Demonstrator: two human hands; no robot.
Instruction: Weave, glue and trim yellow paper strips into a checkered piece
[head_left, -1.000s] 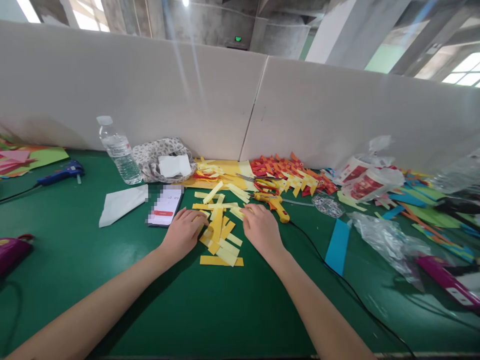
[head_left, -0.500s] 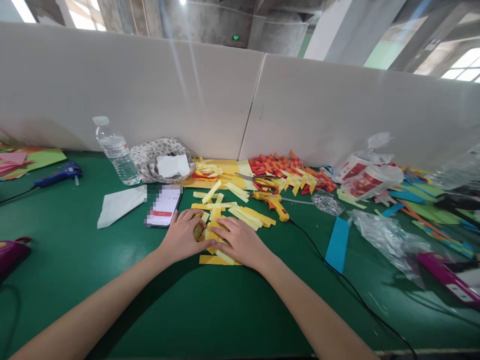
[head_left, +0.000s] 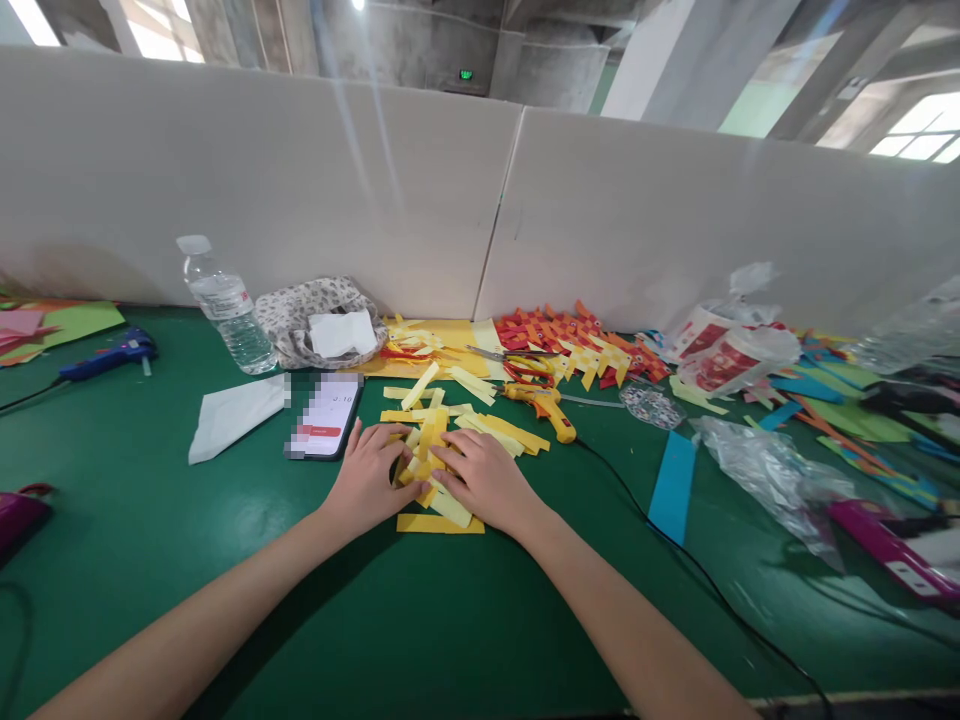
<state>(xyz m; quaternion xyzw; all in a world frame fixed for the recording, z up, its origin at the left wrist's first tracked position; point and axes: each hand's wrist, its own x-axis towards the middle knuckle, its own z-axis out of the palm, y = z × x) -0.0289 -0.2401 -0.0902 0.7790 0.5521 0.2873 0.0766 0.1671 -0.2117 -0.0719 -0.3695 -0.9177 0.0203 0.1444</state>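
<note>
My left hand and my right hand face each other over crossed yellow paper strips in the head view. The left thumb and curled fingers hold the strips at their left side. From the right, the fingers of the other hand grip the same strips, partly covering them. One darker yellow strip lies flat just in front. Behind the hands are more loose pale and dark yellow strips, with a yellow glue gun to their right.
A phone, white tissue and water bottle stand or lie at left. Scissors and red woven paper pieces are at the back. A black cord, blue strip and plastic bag lie right.
The fingers have shifted slightly on the crossed strips, and the two thumbs are now a little further apart. The view has moved slightly.
</note>
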